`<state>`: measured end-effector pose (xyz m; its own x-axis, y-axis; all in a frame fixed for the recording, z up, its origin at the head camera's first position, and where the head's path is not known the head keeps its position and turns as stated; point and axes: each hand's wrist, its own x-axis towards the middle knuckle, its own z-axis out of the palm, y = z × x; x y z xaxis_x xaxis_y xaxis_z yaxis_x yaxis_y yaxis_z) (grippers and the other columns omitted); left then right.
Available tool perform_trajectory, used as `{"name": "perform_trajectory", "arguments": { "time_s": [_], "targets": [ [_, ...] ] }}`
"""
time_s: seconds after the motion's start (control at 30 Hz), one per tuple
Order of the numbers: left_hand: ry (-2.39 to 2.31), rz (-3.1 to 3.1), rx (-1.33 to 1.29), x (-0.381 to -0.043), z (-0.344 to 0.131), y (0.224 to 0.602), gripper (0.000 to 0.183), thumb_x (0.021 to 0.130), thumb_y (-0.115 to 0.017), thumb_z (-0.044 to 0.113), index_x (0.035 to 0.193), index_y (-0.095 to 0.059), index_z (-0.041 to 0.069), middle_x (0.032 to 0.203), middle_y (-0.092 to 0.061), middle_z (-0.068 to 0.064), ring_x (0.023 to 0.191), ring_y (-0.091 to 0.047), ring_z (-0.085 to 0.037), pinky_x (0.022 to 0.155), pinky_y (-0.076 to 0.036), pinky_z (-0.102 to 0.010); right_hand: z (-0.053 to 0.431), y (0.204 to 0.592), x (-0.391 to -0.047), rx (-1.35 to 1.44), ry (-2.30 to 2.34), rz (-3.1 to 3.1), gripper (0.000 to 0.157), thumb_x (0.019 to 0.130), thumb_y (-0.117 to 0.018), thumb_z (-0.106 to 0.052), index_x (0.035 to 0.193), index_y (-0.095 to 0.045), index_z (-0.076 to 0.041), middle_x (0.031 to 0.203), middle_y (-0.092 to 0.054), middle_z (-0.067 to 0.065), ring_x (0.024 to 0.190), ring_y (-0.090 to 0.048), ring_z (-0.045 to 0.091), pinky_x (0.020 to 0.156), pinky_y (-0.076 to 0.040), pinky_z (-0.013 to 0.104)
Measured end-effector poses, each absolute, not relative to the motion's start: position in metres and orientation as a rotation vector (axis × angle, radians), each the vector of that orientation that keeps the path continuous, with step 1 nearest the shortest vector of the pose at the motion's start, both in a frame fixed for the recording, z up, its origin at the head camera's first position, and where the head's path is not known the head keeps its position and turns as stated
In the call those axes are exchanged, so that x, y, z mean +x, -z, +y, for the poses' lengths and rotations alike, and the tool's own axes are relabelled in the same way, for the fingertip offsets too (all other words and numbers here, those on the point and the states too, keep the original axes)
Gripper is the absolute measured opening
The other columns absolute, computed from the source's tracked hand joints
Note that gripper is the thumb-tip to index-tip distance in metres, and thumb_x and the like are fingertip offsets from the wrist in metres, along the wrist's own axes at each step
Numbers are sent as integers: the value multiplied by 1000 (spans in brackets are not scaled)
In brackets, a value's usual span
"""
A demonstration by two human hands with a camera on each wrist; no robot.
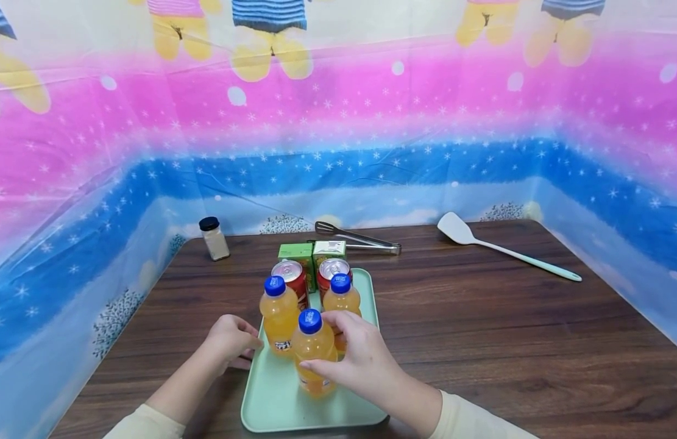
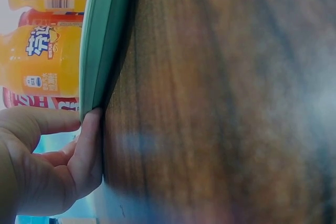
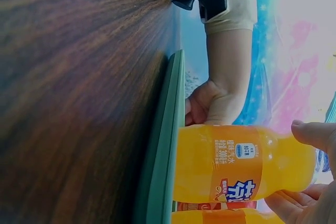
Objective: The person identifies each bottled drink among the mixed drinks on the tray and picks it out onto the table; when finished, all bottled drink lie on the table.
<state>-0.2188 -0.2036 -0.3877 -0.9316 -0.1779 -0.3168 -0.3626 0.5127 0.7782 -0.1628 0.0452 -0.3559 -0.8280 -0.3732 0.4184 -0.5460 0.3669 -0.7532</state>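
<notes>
A pale green tray (image 1: 267, 402) lies on the dark wood table. My left hand (image 1: 232, 342) pinches its left rim, thumb and fingers meeting at the edge in the left wrist view. My right hand (image 1: 365, 356) holds the front orange soda bottle (image 1: 314, 346) by its upper part, thumb on one side and fingers on the other. That bottle is upright, its base close to the tray in the right wrist view. Behind it stand a left orange soda bottle (image 1: 280, 314) and a right one (image 1: 342, 299), partly covered by my right hand. All three have blue caps.
Two red soda cans, left (image 1: 289, 271) and right (image 1: 334, 268), and two green drink cartons, left (image 1: 296, 252) and right (image 1: 329, 249), stand behind the bottles. Farther back are metal tongs (image 1: 365, 240), a black-lidded jar (image 1: 214, 241) and a white spatula (image 1: 457, 229). Printed cloth surrounds the table.
</notes>
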Motion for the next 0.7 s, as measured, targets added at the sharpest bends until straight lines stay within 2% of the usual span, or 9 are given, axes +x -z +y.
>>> {"name": "perform_trajectory", "arguments": {
  "time_s": [0.7],
  "targets": [
    [-1375,2553,-462,-219,-204,388,18,80,-67,-2,94,-57,-8,86,-57,-18,69,-60,-26,56,-58,-36,49,352,-162,867,-1487,-2364,50,73,-80,-34,112,-60,-9,102,-59,-3,88,-59,9,71,-54,19]
  ]
}}
